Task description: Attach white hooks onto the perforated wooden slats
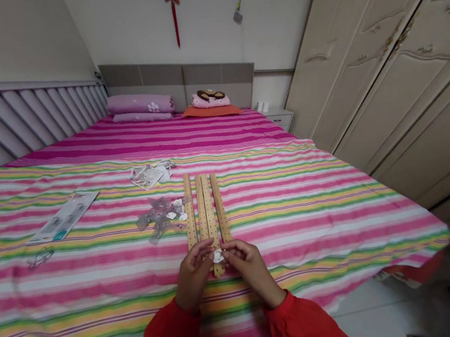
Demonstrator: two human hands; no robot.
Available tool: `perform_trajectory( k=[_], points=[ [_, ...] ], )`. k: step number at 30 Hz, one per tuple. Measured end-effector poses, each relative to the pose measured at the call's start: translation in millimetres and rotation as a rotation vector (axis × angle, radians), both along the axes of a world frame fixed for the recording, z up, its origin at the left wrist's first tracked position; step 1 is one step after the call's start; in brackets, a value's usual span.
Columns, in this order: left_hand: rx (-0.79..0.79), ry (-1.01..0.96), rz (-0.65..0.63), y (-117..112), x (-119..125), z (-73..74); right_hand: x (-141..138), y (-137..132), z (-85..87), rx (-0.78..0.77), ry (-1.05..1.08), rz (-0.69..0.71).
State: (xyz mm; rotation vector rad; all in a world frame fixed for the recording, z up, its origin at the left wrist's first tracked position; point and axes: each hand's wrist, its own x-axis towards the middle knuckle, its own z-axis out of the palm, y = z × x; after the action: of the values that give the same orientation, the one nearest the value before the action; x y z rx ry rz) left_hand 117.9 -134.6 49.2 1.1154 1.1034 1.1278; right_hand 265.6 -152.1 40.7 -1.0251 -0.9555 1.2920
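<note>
My left hand (195, 270) and my right hand (248, 264) meet above the near ends of several long tan strips with rows of small holes (209, 208). Between their fingertips they pinch a small white piece (218, 255), too small for me to name. Both hands are closed on it, one from each side. The strips lie lengthwise on the striped bedspread; the outer ones stand a little apart from the middle pair. Left of the strips lies a pile of clear plastic bags (161, 215) with small white tags among them.
Farther back is a heap of white cards and packaging (152, 174). To the left lie a long blister card (65, 218) and thin wire-like pieces (41, 257). Folded bedding (141, 105) rests by the headboard (148, 74). A wardrobe (379, 56) stands along the right.
</note>
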Motion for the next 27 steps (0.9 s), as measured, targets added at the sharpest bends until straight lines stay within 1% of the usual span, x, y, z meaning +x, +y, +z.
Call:
perform_trajectory(
  k=[7,12,16,20,23,25,27],
  points=[
    [-0.070,-0.076,-0.091,-2.9,3.4,1.2,2.3,-10.0,2.2,-0.124,0.126,-0.080],
    [-0.157,-0.086,-0.129,-4.1,8.8,-0.7,-3.1,-14.9,0.4,-0.142,0.180,-0.096],
    [-0.260,-0.143,-0.117,-2.9,11.9,-3.1,-3.5,-16.7,-2.2,-0.139,0.166,-0.102],
    [-0.380,-0.286,-0.099,-2.6,12.7,2.2,-0.4,-19.3,-3.0,-0.128,0.163,-0.106],
    [-0.367,-0.324,-0.124,-2.6,12.5,7.0,0.3,-22.1,-2.4,-0.156,0.202,-0.110],
    [-0.320,-0.281,-0.147,-2.0,12.3,7.5,0.1,-23.6,-1.8,-0.191,0.246,-0.118],
    [-0.266,-0.194,-0.139,-0.9,12.1,5.6,-0.3,-24.8,-1.5,-0.225,0.291,-0.122]
  ],
)
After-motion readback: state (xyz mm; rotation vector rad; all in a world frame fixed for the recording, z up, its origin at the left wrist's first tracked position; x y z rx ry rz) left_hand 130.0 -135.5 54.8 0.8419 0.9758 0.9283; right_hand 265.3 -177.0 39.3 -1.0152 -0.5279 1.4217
